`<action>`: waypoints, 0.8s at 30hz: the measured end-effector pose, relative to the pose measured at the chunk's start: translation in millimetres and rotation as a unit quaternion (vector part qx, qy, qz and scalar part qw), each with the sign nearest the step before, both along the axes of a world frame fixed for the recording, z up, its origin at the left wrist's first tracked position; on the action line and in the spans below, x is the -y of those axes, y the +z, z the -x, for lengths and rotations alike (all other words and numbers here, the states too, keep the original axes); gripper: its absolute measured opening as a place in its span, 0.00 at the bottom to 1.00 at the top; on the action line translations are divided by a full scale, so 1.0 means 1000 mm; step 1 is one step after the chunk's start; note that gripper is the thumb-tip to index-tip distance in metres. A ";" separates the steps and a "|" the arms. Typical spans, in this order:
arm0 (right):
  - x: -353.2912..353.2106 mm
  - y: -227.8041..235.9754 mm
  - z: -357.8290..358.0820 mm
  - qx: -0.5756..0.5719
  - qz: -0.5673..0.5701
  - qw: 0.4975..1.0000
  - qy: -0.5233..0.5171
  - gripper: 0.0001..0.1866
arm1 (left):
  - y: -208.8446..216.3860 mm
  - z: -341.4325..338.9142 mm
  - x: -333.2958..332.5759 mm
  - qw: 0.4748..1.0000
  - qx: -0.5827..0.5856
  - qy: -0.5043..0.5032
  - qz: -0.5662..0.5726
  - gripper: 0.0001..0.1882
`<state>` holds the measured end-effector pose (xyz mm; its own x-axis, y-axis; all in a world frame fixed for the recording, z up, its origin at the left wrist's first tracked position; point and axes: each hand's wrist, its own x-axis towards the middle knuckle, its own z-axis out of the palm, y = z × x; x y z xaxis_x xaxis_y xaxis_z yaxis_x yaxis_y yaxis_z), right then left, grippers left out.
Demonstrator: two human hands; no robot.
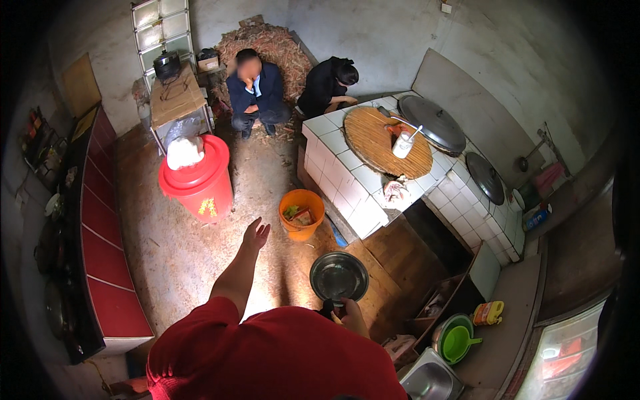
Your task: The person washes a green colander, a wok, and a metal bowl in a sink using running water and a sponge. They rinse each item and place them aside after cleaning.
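My left hand (pixel 257 235) reaches out over the floor, palm up and fingers apart, with nothing in it. Just beyond it stands an orange bucket (pixel 301 231) holding green scraps and other pieces I cannot make out. Close to my body, my right hand (pixel 351 316) is closed at the near edge of a round metal pan (pixel 339 277). The pan is shiny and dark inside, and nothing shows in it. A small dark piece sits beside the right fingers; whether it is a handle I cannot tell.
A red lidded bin (pixel 215 188) bears a white bag. At right, a white-tiled stove (pixel 331 141) carries a round wooden lid (pixel 365 141) and dark pot lids. Two people (pixel 267 97) crouch at the back. A red-fronted counter (pixel 107 267) lines the left; a sink (pixel 430 379) stands lower right.
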<state>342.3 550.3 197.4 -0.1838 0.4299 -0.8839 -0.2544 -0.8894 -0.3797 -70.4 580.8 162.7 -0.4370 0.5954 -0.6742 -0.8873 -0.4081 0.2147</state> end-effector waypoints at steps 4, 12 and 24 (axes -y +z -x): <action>0.000 -0.014 -0.006 -0.040 -0.026 0.999 0.005 0.05 | 0.006 -0.004 -0.010 0.998 0.000 -0.018 -0.053 0.20; -0.004 -0.004 0.002 -0.001 0.000 1.000 -0.008 0.07 | -0.057 0.023 0.005 0.999 0.036 -0.038 -0.012 0.31; -0.003 -0.010 -0.001 0.012 -0.019 1.000 -0.020 0.06 | 0.017 0.013 -0.008 0.999 0.003 -0.035 -0.038 0.14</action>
<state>342.8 553.2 187.0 -0.1437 0.4697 -0.8710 -0.2800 -0.8635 -0.4194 -83.3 589.0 179.5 -0.3885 0.6743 -0.6280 -0.9156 -0.3592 0.1806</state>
